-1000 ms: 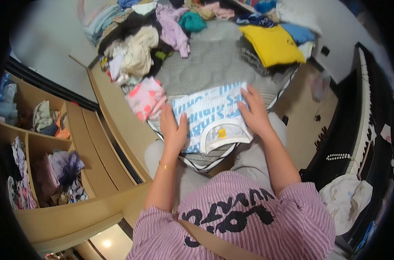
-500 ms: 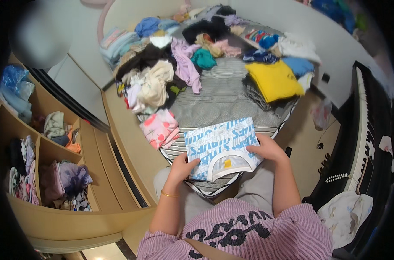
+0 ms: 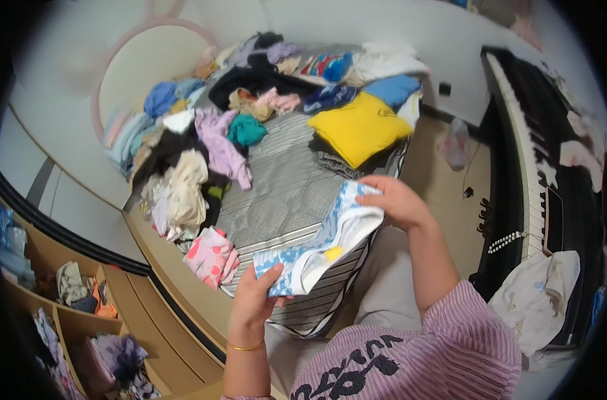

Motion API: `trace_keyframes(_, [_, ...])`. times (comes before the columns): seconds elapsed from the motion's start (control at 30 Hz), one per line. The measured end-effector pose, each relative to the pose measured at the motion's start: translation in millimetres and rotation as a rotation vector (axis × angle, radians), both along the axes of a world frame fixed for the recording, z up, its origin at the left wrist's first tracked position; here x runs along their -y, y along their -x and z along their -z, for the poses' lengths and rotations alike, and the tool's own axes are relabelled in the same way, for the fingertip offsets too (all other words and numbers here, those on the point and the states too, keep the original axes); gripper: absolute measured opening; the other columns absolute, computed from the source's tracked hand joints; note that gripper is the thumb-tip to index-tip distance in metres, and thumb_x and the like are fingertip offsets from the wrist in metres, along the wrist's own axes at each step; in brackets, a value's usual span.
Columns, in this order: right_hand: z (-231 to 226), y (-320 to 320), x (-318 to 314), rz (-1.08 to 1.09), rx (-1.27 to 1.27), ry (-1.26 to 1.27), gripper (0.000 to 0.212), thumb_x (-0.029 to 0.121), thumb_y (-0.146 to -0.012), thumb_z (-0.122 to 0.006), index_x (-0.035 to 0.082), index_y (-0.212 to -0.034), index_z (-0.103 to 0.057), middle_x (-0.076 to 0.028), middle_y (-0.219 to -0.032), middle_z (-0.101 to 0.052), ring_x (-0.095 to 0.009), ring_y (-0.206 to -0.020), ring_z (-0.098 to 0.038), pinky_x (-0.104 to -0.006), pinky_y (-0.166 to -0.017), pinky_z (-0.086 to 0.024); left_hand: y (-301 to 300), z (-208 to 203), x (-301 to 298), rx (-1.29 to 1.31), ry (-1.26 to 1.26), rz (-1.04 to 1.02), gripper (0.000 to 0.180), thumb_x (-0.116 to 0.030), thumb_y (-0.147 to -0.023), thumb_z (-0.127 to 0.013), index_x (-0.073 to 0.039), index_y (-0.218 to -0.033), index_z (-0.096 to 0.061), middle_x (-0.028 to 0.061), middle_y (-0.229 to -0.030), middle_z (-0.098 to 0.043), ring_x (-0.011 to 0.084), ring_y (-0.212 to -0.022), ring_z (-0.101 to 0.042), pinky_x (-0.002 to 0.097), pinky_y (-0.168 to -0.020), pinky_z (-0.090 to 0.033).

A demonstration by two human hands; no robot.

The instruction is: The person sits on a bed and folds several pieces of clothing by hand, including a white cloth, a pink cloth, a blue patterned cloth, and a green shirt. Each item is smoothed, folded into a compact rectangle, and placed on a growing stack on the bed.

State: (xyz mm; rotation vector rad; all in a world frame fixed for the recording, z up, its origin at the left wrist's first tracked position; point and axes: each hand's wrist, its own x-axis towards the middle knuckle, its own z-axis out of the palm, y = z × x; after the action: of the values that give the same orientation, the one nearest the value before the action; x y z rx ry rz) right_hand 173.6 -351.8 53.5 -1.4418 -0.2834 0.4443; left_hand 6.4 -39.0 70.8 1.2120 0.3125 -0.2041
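Observation:
I hold a folded blue-and-white patterned garment (image 3: 323, 243) with a small yellow patch, lifted just above the near edge of the grey striped bed (image 3: 277, 200). My left hand (image 3: 253, 300) grips its lower left corner. My right hand (image 3: 393, 200) grips its upper right corner. A folded pink garment with a printed pattern (image 3: 211, 255) lies on the bed's near left corner, just left of my left hand.
A heap of mixed clothes (image 3: 203, 153) covers the far and left parts of the bed, with a folded yellow piece (image 3: 357, 127) at the right. A dark piano (image 3: 543, 153) stands to the right. Open wooden shelves (image 3: 63, 293) with clothes are at the lower left.
The blue-and-white garment lay flat on the bed under both hands; now it is folded narrower and lifted off the bed, held at its two ends. My view has tilted up toward the heap.

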Motion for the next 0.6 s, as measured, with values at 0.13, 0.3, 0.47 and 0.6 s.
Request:
trace_keyframes(0.13, [-48,-58,25,0.101,0.081,-0.105,0.045,0.010,-0.094,-0.074,-0.002,-0.136,-0.065,-0.008,-0.113,-0.073,-0.013,-0.099,-0.069,-0.0268,-0.089,-0.055,-68,-45,32,-0.017,0.067,0.058,0.017,-0.019,-0.102,-0.067,-0.002,-0.107,-0.065,0.0059,-0.082,-0.072,0.0133,-0.058,-0.065,0.0254,-0.050,-0.054])
trace_keyframes(0.3, [-79,-170,91,0.324,0.224,0.017,0.035,0.020,-0.098,-0.070,0.011,-0.131,-0.069,0.001,-0.103,-0.070,-0.008,-0.089,-0.066,-0.0252,-0.071,-0.053,-191,-68,85,0.133,0.082,0.257,0.024,-0.015,-0.106,-0.058,0.004,-0.120,-0.063,0.0121,-0.101,-0.073,0.0182,-0.075,-0.069,0.0267,-0.059,-0.052])
trace_keyframes(0.47, [-108,-296,164,0.575,0.389,-0.205,0.020,0.016,-0.100,-0.064,0.010,-0.119,-0.071,-0.001,-0.108,-0.072,-0.011,-0.097,-0.068,-0.0290,-0.083,-0.058,-323,-87,172,0.524,-0.037,0.247,0.024,-0.016,-0.106,-0.061,0.002,-0.122,-0.056,0.0114,-0.110,-0.072,0.0183,-0.076,-0.072,0.0257,-0.062,-0.054])
trace_keyframes(0.6, [-87,-385,228,0.734,0.333,-0.240,0.021,0.016,-0.102,-0.063,0.009,-0.120,-0.068,-0.004,-0.109,-0.072,-0.015,-0.097,-0.070,-0.0336,-0.083,-0.060,-416,-55,247,0.652,-0.026,0.265,0.027,-0.014,-0.107,-0.060,-0.002,-0.129,-0.052,0.0113,-0.116,-0.069,0.0234,-0.085,-0.076,0.0296,-0.067,-0.057])
